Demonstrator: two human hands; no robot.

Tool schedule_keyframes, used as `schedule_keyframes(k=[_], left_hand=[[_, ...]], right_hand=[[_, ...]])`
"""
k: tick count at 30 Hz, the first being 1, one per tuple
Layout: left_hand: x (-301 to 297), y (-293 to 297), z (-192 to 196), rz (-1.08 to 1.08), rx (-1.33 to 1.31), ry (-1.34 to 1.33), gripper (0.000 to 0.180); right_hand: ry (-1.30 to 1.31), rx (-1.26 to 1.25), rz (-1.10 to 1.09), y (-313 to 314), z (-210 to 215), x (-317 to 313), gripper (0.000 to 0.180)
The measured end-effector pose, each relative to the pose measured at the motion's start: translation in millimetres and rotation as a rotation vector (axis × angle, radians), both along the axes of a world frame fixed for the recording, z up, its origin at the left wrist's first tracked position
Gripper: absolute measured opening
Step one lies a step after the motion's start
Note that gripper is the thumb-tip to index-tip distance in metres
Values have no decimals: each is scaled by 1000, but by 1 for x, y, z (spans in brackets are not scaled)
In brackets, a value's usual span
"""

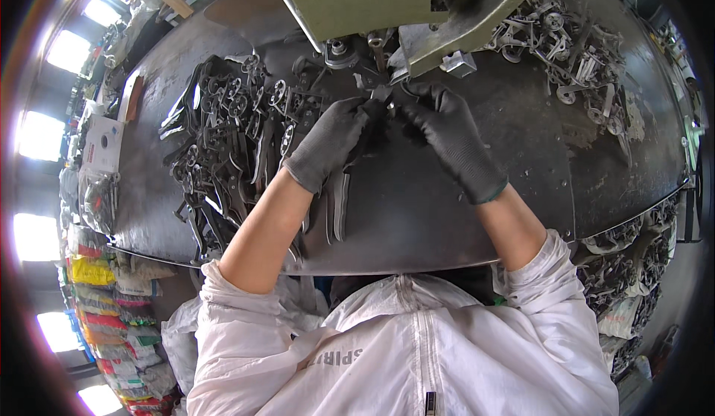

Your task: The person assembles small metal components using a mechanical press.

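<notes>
My left hand (pixel 333 139), in a dark grey knitted glove, is closed around a dark metal part (pixel 381 93) whose end shows beyond the fingertips. My right hand (pixel 456 137), gloved the same way, comes toward it with thumb and fingers pinched; what lies in them is mostly hidden. Both hands meet just in front of the green press (pixel 365 6), close under its lower jaw (pixel 428 55). A pile of dark metal lever parts (pixel 234 144) lies beside my left forearm, with a few long flat pieces (pixel 337 206) under the left wrist.
The dark metal bench (pixel 417 218) has its front edge close to my body. Another heap of metal parts (pixel 577 62) lies at the far right. A white box (pixel 102 144) stands at the left edge, above stacked colourful sacks (pixel 112 319). More parts fill containers (pixel 625 267) at the lower right.
</notes>
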State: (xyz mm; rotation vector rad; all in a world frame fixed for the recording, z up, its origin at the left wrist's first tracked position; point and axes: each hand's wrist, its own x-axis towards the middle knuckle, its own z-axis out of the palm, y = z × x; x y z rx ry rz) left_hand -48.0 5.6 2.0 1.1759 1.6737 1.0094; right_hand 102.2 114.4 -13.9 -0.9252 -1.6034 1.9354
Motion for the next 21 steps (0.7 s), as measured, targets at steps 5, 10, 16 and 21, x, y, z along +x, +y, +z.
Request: schedule_keyframes(k=[5, 10, 16, 21], left_hand=[[-23, -1, -34, -316, 67, 592, 25], [-26, 24, 14, -69, -204, 554, 24], [-129, 81, 3, 139, -105, 887, 30], [-201, 111, -61, -43, 155, 1349, 33]], right_hand=[[-13, 21, 88, -3, -4, -7, 16], [56, -116, 137, 5, -19, 3, 16], [-29, -154, 44, -3, -7, 6, 17], [4, -178, 62, -10, 10, 2, 21]])
